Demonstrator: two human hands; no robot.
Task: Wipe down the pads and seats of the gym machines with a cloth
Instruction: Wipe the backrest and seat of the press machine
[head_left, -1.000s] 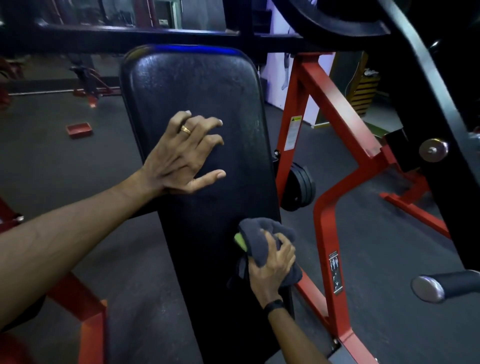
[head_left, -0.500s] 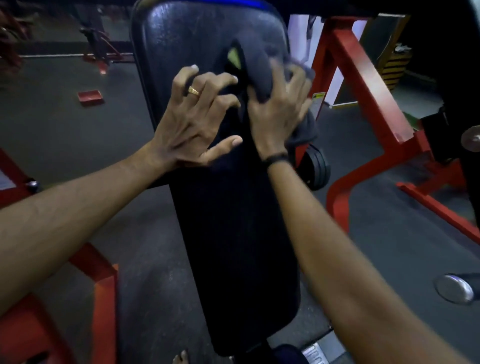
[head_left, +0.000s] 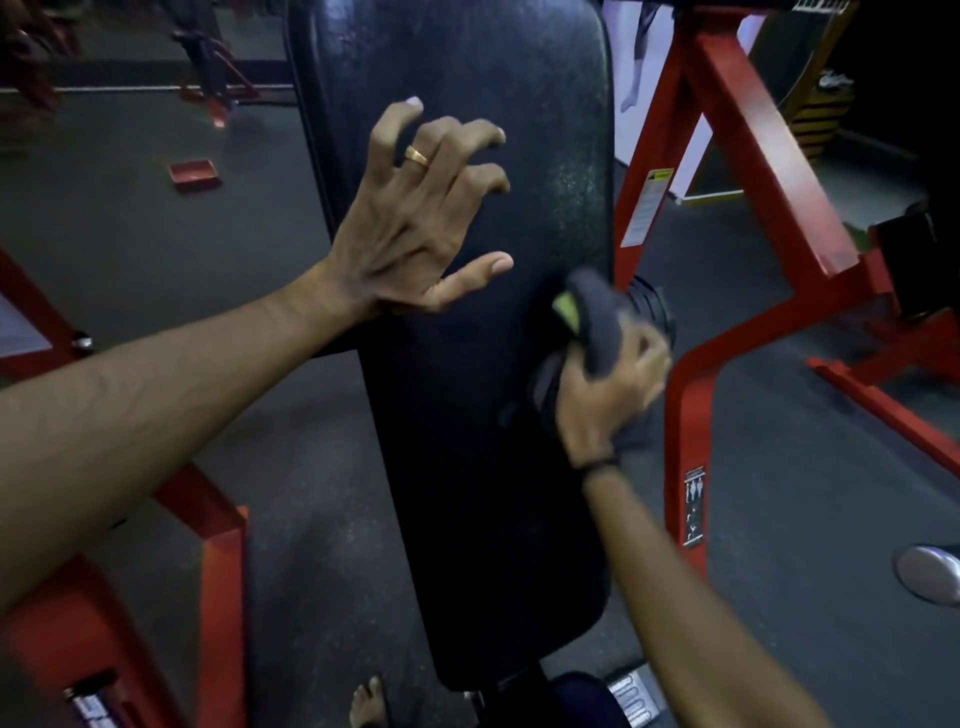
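My left hand (head_left: 415, 228) is spread on the back pad (head_left: 467, 441), blocking its upper left. Below it the pad lies bare. Right of the pad, the red frame (head_left: 691, 374) and black weight plates (head_left: 652, 306) crowd my right hand (head_left: 608, 395).

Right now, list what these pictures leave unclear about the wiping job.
- Head view, top of the black pad: cut off by the frame's upper edge.
- Cloth and right hand: motion-blurred, so the fingers' exact grip is unclear.
- Pad surface under the left hand: hidden by the palm.
- Label on the red frame: too small to read.
- Pad's cleanliness: too dark to judge.
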